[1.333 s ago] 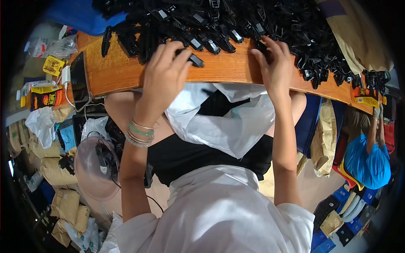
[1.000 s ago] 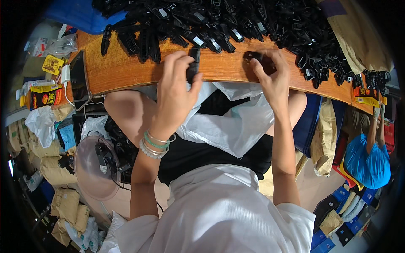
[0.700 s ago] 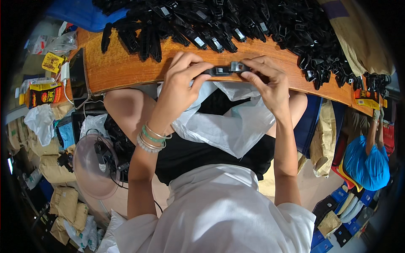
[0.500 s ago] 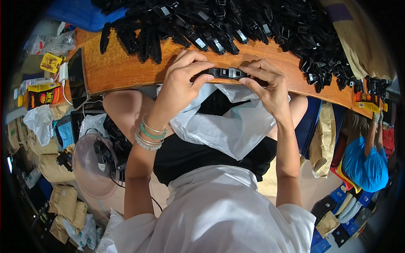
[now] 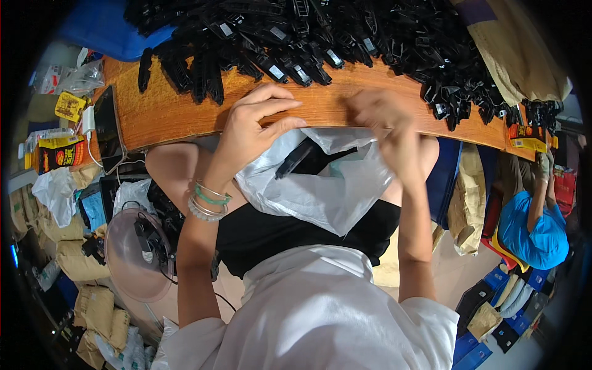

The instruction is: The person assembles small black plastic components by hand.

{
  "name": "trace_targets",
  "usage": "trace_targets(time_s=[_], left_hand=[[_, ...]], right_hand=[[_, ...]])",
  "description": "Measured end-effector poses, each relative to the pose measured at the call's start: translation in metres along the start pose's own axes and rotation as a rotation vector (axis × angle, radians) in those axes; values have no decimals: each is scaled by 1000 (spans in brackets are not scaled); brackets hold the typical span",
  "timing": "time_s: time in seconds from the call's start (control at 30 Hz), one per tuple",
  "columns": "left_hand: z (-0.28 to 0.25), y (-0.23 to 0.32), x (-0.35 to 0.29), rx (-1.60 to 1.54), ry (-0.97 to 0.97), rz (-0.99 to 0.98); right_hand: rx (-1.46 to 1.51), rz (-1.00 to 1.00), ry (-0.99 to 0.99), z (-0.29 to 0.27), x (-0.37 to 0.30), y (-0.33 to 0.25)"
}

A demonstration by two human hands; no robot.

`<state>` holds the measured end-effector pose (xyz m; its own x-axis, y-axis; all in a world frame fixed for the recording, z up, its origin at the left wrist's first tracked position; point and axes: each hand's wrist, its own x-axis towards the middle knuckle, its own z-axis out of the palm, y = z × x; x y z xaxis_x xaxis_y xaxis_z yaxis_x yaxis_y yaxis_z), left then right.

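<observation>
My left hand (image 5: 260, 121) is at the table's front edge, with thumb and fingers apart and nothing between them. Blurred by motion, my right hand (image 5: 390, 126) hovers to its right over the same edge; its fingers are too smeared to read. Below and between the hands, a white plastic bag (image 5: 271, 185) gapes across my lap. A narrow black plastic part (image 5: 297, 156) sits at an angle in the bag's mouth, apart from both hands. A large heap of similar black plastic parts (image 5: 296, 46) covers the far side of the wooden table (image 5: 160, 114).
At the far left lies a blue plastic sheet or bag (image 5: 105, 31). Brown paper sacking (image 5: 518, 55) borders the heap on the right. A translucent tub (image 5: 132, 256) stands left of my legs. A co-worker in a blue shirt (image 5: 533, 231) is at the right.
The black part that both hands held above the table edge is out of them and in the bag's mouth. My left hand has opened; my right hand is moving.
</observation>
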<state>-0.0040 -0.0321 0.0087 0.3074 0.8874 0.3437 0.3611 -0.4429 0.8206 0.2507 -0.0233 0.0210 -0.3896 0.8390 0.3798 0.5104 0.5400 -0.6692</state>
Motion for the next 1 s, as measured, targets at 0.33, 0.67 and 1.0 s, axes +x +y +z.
trace_targets(time_s=[0.33, 0.67, 1.0], left_hand=[[13, -9, 11, 306, 316, 199], [39, 5, 22, 649, 131, 348], [37, 2, 15, 399, 240, 204]], right_hand=[[-608, -112, 348, -16, 23, 54], [-188, -46, 566, 4, 19, 31], [-27, 328, 344, 19, -8, -6]])
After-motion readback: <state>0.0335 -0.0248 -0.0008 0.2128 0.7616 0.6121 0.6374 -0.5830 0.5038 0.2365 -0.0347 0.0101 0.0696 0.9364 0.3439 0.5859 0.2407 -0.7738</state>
